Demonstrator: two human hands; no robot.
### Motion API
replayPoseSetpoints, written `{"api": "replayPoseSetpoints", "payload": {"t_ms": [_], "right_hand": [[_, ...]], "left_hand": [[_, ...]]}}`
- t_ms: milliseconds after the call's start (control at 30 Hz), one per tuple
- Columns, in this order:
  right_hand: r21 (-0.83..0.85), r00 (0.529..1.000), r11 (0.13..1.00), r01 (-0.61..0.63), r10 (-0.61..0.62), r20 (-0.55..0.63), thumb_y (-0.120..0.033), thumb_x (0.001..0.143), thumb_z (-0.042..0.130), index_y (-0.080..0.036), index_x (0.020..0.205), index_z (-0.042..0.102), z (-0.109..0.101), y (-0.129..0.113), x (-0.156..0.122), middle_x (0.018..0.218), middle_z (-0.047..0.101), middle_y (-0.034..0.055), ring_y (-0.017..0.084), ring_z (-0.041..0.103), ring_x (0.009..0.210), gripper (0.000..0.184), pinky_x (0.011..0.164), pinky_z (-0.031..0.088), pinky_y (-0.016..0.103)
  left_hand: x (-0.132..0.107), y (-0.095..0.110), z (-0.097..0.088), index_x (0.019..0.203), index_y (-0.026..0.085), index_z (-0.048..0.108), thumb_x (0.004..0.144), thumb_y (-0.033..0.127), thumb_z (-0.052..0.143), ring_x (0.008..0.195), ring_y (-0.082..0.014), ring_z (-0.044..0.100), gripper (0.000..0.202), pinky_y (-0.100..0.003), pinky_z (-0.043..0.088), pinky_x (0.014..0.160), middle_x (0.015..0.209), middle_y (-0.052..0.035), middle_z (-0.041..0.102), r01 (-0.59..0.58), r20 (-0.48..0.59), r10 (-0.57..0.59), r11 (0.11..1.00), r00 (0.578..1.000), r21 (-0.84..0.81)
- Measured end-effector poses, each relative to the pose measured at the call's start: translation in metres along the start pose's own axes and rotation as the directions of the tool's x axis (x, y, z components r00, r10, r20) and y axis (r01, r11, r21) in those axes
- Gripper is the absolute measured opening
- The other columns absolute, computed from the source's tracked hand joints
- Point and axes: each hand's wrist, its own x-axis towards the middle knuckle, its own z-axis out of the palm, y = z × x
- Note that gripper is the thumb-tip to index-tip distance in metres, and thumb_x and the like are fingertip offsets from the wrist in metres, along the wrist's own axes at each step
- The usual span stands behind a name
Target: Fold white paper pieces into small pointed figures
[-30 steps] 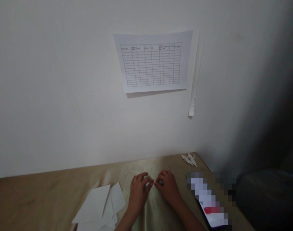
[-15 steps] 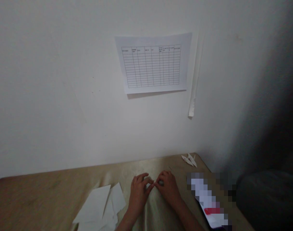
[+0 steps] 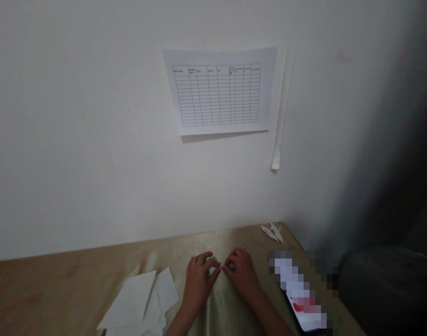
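Note:
My left hand (image 3: 199,276) and my right hand (image 3: 242,269) meet over the middle of the table, fingertips nearly touching. Thumb and forefinger of each are pinched together. A tiny pale bit shows between the fingertips, too small to name. To the left of my left hand lie several white paper sheets (image 3: 131,298), overlapping and uneven in shape. Small twisted white paper pieces (image 3: 272,232) rest near the table's far right corner, beyond my right hand.
A phone (image 3: 301,308) with a lit, partly blurred screen lies right of my right arm. The table (image 3: 59,284) has a tan, creased cover and meets a white wall. A printed grid sheet (image 3: 218,93) and a white strip (image 3: 276,154) hang there. Something dark (image 3: 385,284) stands at right.
The whole view has shifted slightly, so things sit a little farther left. Both hands keep their pinch, with a small gap now between the fingertips.

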Motion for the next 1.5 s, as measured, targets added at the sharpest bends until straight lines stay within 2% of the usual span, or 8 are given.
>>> {"api": "replayPoseSetpoints", "payload": {"t_ms": [267, 500, 833, 1033, 1233, 1367, 1500], "right_hand": [[-0.049, 1.0, 0.999, 0.017, -0.018, -0.021, -0.024, 0.083, 0.073, -0.022, 0.078, 0.07, 0.0022, 0.0011, 0.0005, 0.096, 0.066, 0.0037, 0.022, 0.055, 0.104, 0.006, 0.097, 0.037, 0.032], [-0.071, 1.0, 0.997, 0.019, -0.019, -0.005, -0.025, 0.083, 0.072, -0.022, 0.079, 0.071, 0.0004, 0.0004, 0.0012, 0.097, 0.067, 0.0044, 0.023, 0.056, 0.105, 0.005, 0.098, 0.036, 0.033], [-0.017, 1.0, 1.0, -0.004, 0.004, -0.011, -0.024, 0.082, 0.073, -0.024, 0.079, 0.071, 0.0014, 0.0029, -0.001, 0.096, 0.067, 0.0032, 0.021, 0.057, 0.104, 0.004, 0.096, 0.037, 0.031], [-0.037, 1.0, 0.999, 0.003, -0.003, -0.005, -0.024, 0.084, 0.071, -0.023, 0.08, 0.07, -0.0004, 0.0007, -0.0021, 0.097, 0.067, 0.0031, 0.021, 0.057, 0.103, 0.004, 0.096, 0.037, 0.03], [-0.048, 1.0, 0.999, 0.01, -0.01, 0.0, -0.024, 0.084, 0.071, -0.023, 0.081, 0.07, -0.0036, -0.0008, -0.0037, 0.097, 0.066, 0.0036, 0.022, 0.057, 0.103, 0.004, 0.095, 0.039, 0.031], [-0.073, 1.0, 0.997, 0.013, -0.012, 0.015, -0.024, 0.085, 0.069, -0.024, 0.081, 0.07, -0.0054, -0.0025, -0.0032, 0.098, 0.067, 0.0042, 0.022, 0.057, 0.103, 0.004, 0.095, 0.039, 0.031], [-0.084, 1.0, 0.996, 0.0, 0.002, 0.018, -0.024, 0.083, 0.07, -0.024, 0.08, 0.07, -0.0043, -0.0036, -0.0019, 0.097, 0.067, 0.0038, 0.022, 0.057, 0.103, 0.003, 0.095, 0.038, 0.031]], "left_hand": [[-0.0001, 0.0021, -0.0035, 0.094, 0.033, 0.079, 0.084, 0.026, 0.072, 0.119, -0.0275, 0.061, 0.014, -0.051, 0.044, 0.106, 0.124, -0.0036, 0.07, 0.04, 0.043, -0.04, 0.999, 0.998, -0.014], [-0.0001, 0.0021, -0.0017, 0.092, 0.032, 0.079, 0.085, 0.028, 0.071, 0.118, -0.027, 0.061, 0.011, -0.051, 0.044, 0.106, 0.122, -0.0036, 0.07, 0.02, 0.02, -0.02, 1.0, 1.0, -0.023], [-0.0003, 0.0002, -0.0007, 0.091, 0.032, 0.078, 0.084, 0.025, 0.071, 0.115, -0.0266, 0.062, 0.012, -0.051, 0.047, 0.104, 0.121, -0.004, 0.071, 0.006, 0.009, -0.006, 1.0, 1.0, -0.021], [-0.0012, -0.001, 0.0002, 0.092, 0.031, 0.078, 0.082, 0.023, 0.07, 0.117, -0.0273, 0.062, 0.016, -0.053, 0.044, 0.107, 0.122, -0.0049, 0.07, -0.002, 0.004, 0.003, 1.0, 1.0, -0.014], [-0.0005, 0.0017, -0.0048, 0.095, 0.032, 0.079, 0.082, 0.022, 0.07, 0.118, -0.0275, 0.061, 0.018, -0.053, 0.045, 0.107, 0.124, -0.0049, 0.07, 0.007, 0.051, -0.006, 1.0, 0.999, -0.027], [-0.0024, 0.0034, -0.003, 0.095, 0.031, 0.078, 0.084, 0.023, 0.069, 0.119, -0.0278, 0.06, 0.017, -0.053, 0.043, 0.108, 0.124, -0.0055, 0.069, 0.01, 0.022, -0.01, 1.0, 1.0, -0.002], [-0.0026, 0.0032, -0.0008, 0.095, 0.03, 0.078, 0.081, 0.022, 0.072, 0.123, -0.0293, 0.058, 0.018, -0.051, 0.046, 0.106, 0.134, -0.0076, 0.063, 0.024, 0.002, -0.024, 0.999, 1.0, 0.024]]}}
